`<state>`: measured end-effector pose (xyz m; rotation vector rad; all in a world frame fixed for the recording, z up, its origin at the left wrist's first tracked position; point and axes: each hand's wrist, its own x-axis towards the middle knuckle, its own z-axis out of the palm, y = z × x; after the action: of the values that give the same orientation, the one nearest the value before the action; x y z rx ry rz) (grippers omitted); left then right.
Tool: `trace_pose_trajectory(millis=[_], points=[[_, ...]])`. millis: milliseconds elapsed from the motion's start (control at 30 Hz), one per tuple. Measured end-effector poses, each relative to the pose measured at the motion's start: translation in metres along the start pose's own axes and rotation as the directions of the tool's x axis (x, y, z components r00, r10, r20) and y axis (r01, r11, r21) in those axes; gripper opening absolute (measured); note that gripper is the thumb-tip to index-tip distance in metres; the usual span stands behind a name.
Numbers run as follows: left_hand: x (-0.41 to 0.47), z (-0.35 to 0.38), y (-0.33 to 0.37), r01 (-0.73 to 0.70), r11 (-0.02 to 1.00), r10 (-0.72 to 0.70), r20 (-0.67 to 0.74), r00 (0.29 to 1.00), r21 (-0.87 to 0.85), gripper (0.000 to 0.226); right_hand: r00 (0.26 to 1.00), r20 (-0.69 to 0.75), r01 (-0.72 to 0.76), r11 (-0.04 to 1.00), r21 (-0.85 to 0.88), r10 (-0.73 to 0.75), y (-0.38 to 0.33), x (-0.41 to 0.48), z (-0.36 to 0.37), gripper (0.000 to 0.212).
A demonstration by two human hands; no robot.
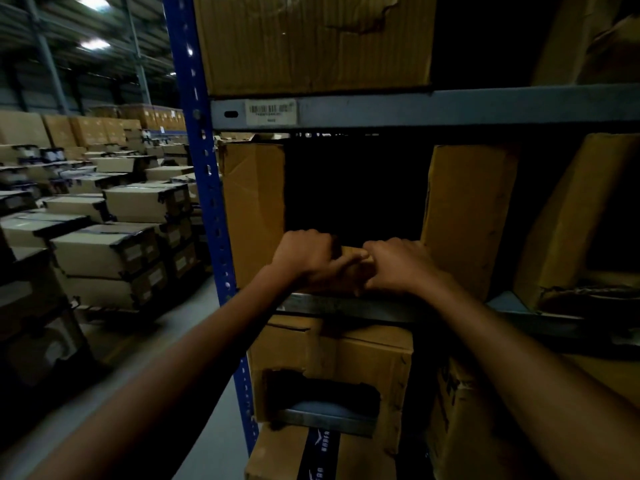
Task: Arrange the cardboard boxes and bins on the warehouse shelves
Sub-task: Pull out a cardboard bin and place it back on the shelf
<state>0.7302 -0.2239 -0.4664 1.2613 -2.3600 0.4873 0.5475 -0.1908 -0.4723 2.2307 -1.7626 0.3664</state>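
The front edge of the open cardboard box (254,209) (on the middle shelf (346,305)) is gripped by the left hand (304,255) and the right hand (398,265), fingers curled over it.

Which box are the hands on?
The open-front box on the middle shelf, next to the blue upright: left hand and right hand grip its front lip.

Ceiling lights (94,2) are glaring high left of the left grip (304,259); shelf recesses (353,188) are lying black; edges are warping.
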Motion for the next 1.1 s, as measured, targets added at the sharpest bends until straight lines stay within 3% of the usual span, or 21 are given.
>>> trace_pose_trajectory(millis=[100,167,333,567,900,1100], points=[[-0.018,0.035,0.002,0.021,0.989,0.032,-0.350,0.936,0.148,0.048,0.996,-0.080,0.021,0.998,-0.061,-0.026,0.000,-0.005,0.004,0.064],[-0.018,0.048,0.005,0.093,0.982,-0.015,-0.429,0.903,0.163,0.044,0.986,-0.159,0.028,0.995,-0.099,-0.044,0.000,-0.007,0.008,0.068],[-0.012,0.058,0.007,0.105,0.986,-0.040,-0.430,0.902,0.128,0.045,0.948,-0.308,0.022,0.985,-0.170,-0.075,-0.002,-0.008,0.025,0.070],[-0.025,0.060,0.010,0.135,0.989,-0.106,-0.329,0.938,0.066,0.063,0.942,-0.335,-0.017,0.990,-0.138,-0.030,-0.013,-0.018,0.030,0.073],[-0.043,0.054,0.005,0.026,0.998,-0.012,-0.261,0.965,0.050,0.069,0.981,-0.166,-0.135,0.973,-0.189,0.104,-0.042,-0.057,0.039,0.098],[-0.048,0.048,0.002,-0.085,0.996,0.074,-0.280,0.957,-0.026,0.072,0.985,-0.025,-0.172,0.984,-0.037,0.171,-0.054,-0.078,0.024,0.099]])
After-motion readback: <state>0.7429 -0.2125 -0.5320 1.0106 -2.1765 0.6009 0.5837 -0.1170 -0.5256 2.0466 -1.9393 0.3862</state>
